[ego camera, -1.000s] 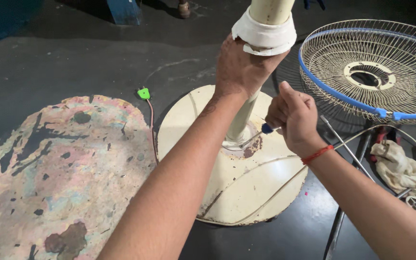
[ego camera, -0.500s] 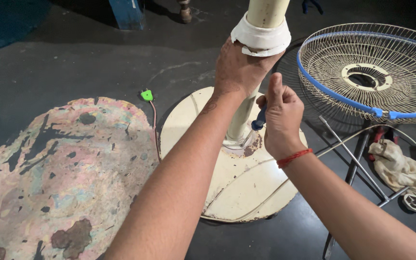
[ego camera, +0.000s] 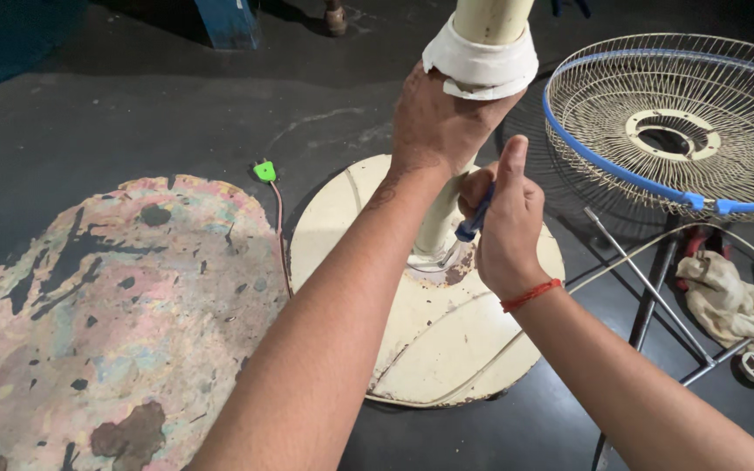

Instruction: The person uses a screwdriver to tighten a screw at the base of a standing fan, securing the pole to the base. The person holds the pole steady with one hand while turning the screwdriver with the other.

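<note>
My head camera looked steeply down, close over my forearms, at the round cream metal fan base on the dark floor.

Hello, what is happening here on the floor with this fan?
A person works on a pedestal fan stand on a dark floor. The left hand grips the cream pole just below its white collar. The right hand holds a blue-handled screwdriver, its tip down where the pole meets the round base. A wire fan guard with a blue rim lies to the right.
</note>
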